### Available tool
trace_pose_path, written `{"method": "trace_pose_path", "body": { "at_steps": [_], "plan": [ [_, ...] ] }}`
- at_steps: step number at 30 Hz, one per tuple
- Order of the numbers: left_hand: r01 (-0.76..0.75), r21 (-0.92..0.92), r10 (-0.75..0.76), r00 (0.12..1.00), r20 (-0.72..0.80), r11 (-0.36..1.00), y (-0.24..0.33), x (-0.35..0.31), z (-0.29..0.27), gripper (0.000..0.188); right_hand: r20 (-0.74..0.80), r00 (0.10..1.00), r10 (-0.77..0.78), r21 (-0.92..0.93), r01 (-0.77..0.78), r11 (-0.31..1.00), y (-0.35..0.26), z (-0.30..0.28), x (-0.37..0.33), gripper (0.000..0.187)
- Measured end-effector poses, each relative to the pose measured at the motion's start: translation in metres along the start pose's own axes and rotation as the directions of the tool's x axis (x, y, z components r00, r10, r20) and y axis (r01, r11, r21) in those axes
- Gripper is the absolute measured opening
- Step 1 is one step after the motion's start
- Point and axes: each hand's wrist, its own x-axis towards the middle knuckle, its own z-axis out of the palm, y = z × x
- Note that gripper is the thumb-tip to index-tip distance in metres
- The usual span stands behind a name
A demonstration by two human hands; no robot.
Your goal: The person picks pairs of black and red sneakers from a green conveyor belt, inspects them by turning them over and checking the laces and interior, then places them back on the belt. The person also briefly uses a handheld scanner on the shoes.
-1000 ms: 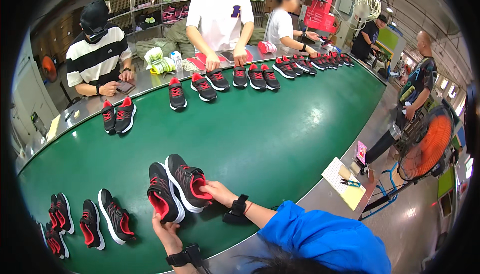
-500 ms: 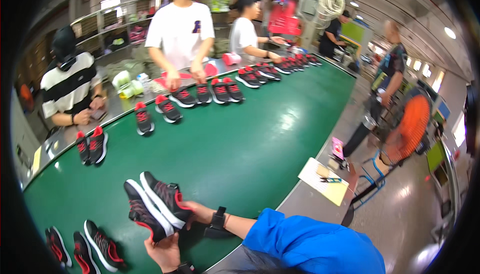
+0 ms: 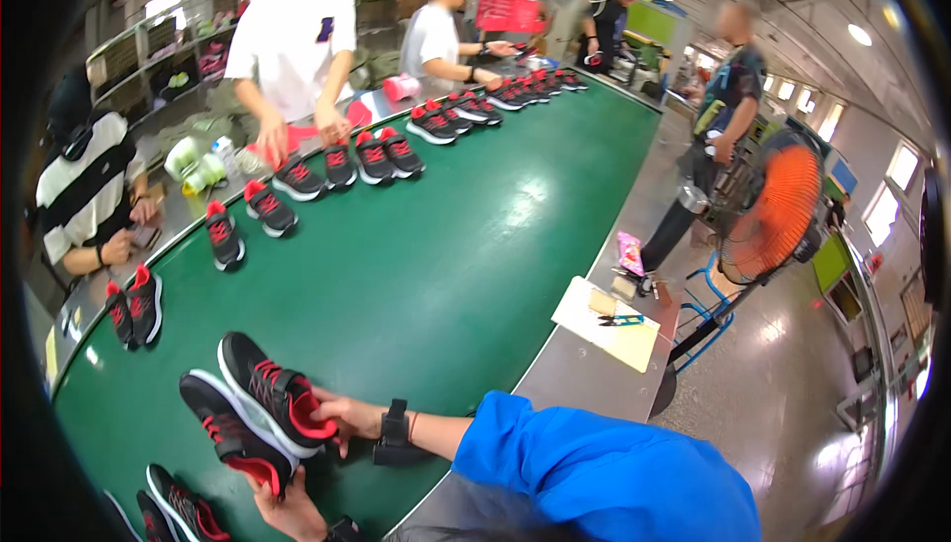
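Two black sneakers with red linings, red laces and white soles are held side by side above the green belt (image 3: 426,314). My right hand (image 3: 349,417) grips the farther sneaker (image 3: 267,379) at its heel, thumb at the red collar. The nearer sneaker (image 3: 223,423) is in my left hand (image 3: 289,514), fingers closed about its heel. Both toes point away and to the left, with their laces and openings showing. At the lower left, several more sneakers (image 3: 188,507) lie on the belt, partly cut off by the picture's rim.
Along the belt's far side stands a row of sneakers (image 3: 371,159), with co-workers behind it; one in white (image 3: 297,47) has hands at the shoes. On the right ledge lie papers (image 3: 604,329) with a small tool (image 3: 622,320). An orange fan (image 3: 778,215) stands beyond.
Both held sneakers have turned from showing their soles' sides to showing laces and openings. The whole view has shifted, so the surroundings sit further left and higher.
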Motion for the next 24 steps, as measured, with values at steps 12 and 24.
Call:
{"method": "trace_pose_path", "body": {
  "at_steps": [12,24],
  "plan": [
    [-0.215,0.291,0.230,0.973,-0.018,0.932,-0.003,-0.005,0.029,0.075,-0.011,0.899,-0.438,-0.195,0.427,0.883,0.005,-0.002,0.007,0.089],
    [-0.363,0.562,0.455,0.890,-0.026,0.743,0.005,-0.010,0.038,0.076,-0.169,0.790,-0.589,-0.444,0.473,0.761,0.010,0.001,0.002,0.093]
  ]
}}
